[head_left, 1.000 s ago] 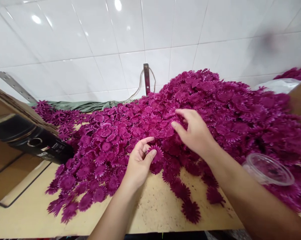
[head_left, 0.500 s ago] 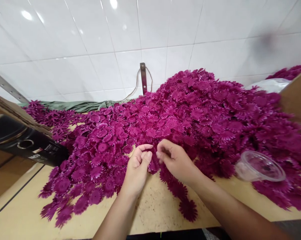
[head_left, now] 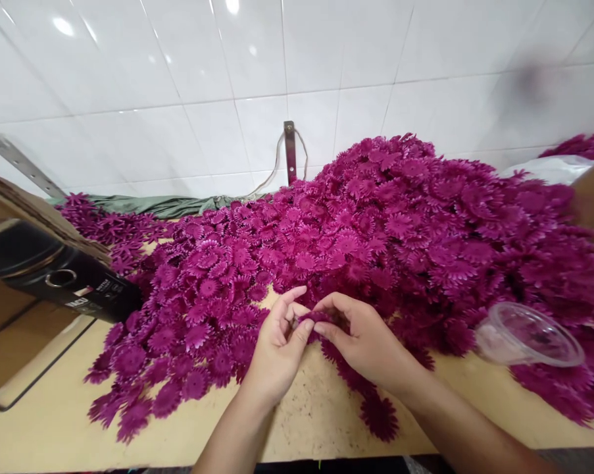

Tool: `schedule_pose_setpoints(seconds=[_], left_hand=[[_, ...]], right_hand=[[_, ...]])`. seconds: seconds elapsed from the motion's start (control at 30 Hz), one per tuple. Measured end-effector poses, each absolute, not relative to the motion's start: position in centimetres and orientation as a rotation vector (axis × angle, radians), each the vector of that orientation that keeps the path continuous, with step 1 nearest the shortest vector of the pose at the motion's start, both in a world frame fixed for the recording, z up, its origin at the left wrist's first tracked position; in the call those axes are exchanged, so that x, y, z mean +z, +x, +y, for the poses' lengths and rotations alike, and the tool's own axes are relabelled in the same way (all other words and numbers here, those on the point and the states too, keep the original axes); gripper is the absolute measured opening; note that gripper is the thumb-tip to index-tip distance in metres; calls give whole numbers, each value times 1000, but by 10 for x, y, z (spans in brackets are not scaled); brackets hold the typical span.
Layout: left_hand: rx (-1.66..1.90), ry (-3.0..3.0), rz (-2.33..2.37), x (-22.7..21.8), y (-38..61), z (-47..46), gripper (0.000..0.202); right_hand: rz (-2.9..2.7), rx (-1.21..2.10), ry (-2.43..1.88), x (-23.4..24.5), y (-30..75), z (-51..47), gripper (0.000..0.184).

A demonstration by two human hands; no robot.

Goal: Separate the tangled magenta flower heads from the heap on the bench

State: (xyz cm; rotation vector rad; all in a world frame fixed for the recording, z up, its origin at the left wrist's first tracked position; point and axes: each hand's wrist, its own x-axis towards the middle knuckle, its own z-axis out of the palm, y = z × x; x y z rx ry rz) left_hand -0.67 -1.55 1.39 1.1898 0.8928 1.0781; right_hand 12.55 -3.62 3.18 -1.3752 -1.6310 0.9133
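Note:
A big heap of magenta artificial flower heads (head_left: 400,224) covers the tan tabletop (head_left: 45,428). In front of the heap my two hands meet. My left hand (head_left: 279,349) is closed, thumb and fingers pinching a small magenta flower piece (head_left: 310,318). My right hand (head_left: 363,342) is closed too, its fingertips pinching the same piece from the right. Loose flower heads lie around both wrists.
A clear plastic cup (head_left: 528,336) lies on its side at the right among the flowers. A black device (head_left: 54,276) rests on a cardboard box (head_left: 10,197) at the left. A white tiled wall (head_left: 326,66) stands behind, with a green cloth (head_left: 163,205) along its foot.
My right hand has come back from the heap towards my left hand. Both hands now pinch one flower piece together near the table's front.

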Motion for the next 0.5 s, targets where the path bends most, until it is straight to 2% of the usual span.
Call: schedule_pose_setpoints(seconds=[0.1,0.23,0.3,0.43,0.5], left_hand=[[1093,1179,930,15,-8,-17,38],[1166,1178,1015,17,-4,-15,22],[1174,1156,1028,18,-3,-15,22],[1144,1090,1009,16,-3,-15,29],[1120,1068,989,15,-2,-16,30]], right_hand=[[-1650,776,-1425,27,124,-36,11],[-1681,689,-1466,23,121,-38,16],[-1643,670,-1477,24,121,-40,10],[-1591,860,-1382,25,122,-44,12],[-1596,1042,-1295,25,120,-46,3]])
